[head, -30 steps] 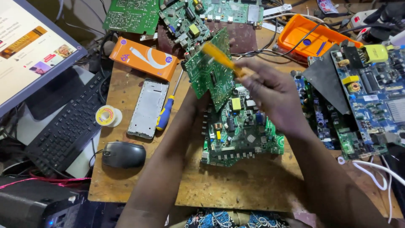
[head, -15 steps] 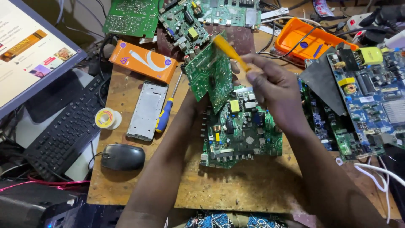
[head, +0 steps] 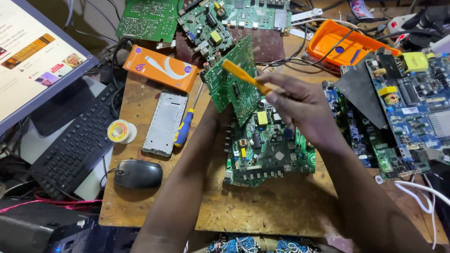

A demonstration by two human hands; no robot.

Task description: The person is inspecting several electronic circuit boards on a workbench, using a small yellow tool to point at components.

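The worn wooden desk (head: 262, 211) is crowded: nearest me a dense green circuit board (head: 267, 150) lies flat at its middle, with a black mouse (head: 138, 174), a roll of solder (head: 121, 131) and a keyboard (head: 77, 140) to the left. Just above it my left hand (head: 220, 115), mostly hidden behind the board, props up a smaller green circuit board (head: 233, 84), tilted on edge with its solder side toward me, while my right hand (head: 300, 105) has its fingers (head: 281, 89) pinching a yellow-handled tool (head: 243, 76) laid across that board's face. I would judge the work needs a steady prop and a light touch so the tip does not skid across the fine traces; farther back lie an orange box (head: 161, 68) and more boards.
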